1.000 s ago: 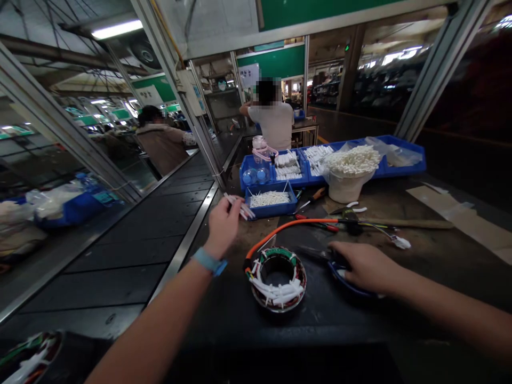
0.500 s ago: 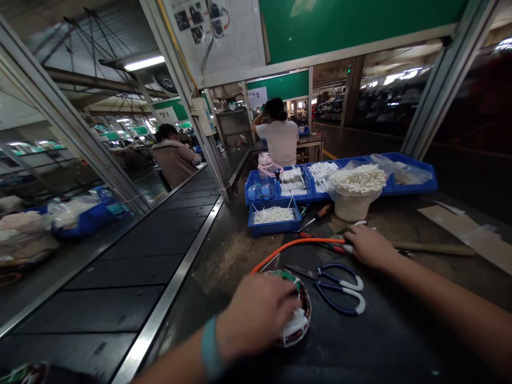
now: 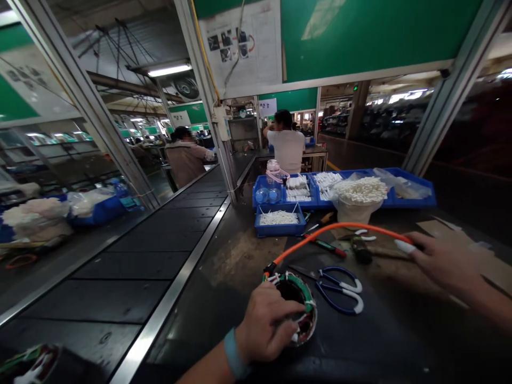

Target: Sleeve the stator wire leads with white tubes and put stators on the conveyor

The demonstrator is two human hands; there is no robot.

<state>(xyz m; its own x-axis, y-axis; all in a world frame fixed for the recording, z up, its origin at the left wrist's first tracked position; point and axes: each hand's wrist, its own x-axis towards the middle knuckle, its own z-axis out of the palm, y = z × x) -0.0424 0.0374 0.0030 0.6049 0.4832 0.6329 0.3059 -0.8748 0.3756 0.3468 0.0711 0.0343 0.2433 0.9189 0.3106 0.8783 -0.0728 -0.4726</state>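
A motor stator (image 3: 307, 290), ring-shaped with green and white windings on its end, stands on the dark bench. My left hand (image 3: 266, 322), with a teal band at the wrist, grips its near left rim; the curled fingers are partly hidden. From the stator's far left side an orange cable (image 3: 320, 230) arches up and over to the right. My right hand (image 3: 436, 256) is closed on that cable's far end, close to its white tip. Scissors (image 3: 340, 288) with blue and white handles lie just right of the stator, touched by neither hand.
Behind are a blue bin (image 3: 280, 228) of white sticks, a row of blue trays (image 3: 412, 200) and a tub (image 3: 354, 210) of white sticks. A mallet (image 3: 362, 250) and a red-and-green pen-like tool (image 3: 326, 245) lie mid-bench. A conveyor (image 3: 160, 266) runs left, with another stator (image 3: 40, 365) at its near end.
My right hand has moved right and lifted the orange cable's end off the bench, stretching the cable into an arch. My left hand has moved down, uncovering more of the stator. The view has shifted.
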